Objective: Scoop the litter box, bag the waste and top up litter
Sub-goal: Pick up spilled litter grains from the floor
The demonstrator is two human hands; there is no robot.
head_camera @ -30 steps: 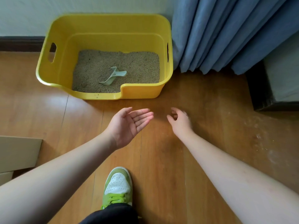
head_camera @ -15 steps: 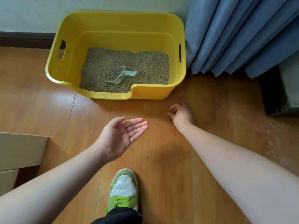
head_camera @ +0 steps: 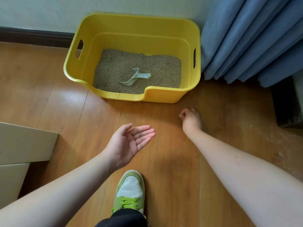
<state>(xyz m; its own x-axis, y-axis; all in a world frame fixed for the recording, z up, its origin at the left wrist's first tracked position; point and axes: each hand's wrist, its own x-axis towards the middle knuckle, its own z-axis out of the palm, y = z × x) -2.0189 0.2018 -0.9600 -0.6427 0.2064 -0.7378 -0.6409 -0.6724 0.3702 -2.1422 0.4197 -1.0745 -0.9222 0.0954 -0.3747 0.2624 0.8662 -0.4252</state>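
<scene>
- Your right hand (head_camera: 191, 119) is down at the wood floor (head_camera: 49, 104) just in front of the yellow litter box (head_camera: 131, 25), fingers curled, thumb and forefinger tips together.
- Looks like you're pinching up stray litter grains off the floor; can't tell if a grain is actually in the pinch, too small to see.
- Your left hand (head_camera: 131, 143) is held palm-up, fingers straight and together, cupped flat; a tiny pale speck sits on the palm, likely a collected grain.
- To do this well: keep the left palm level and near the right hand so grains drop into it, not back on the floor.
- More specks lie on the floor to the right near the blue curtain (head_camera: 254, 38); sweep that side too.
- Then tip the palm over the box, not over the rim notch.
- Pale green scoop (head_camera: 135, 78) lies on the litter (head_camera: 131, 66) inside the box, handle toward the right, untouched by either hand.
- No waste bag in view; cardboard box (head_camera: 24, 145) sits at the left.
- Your green sneaker (head_camera: 130, 190) is well short of the litter box.
</scene>
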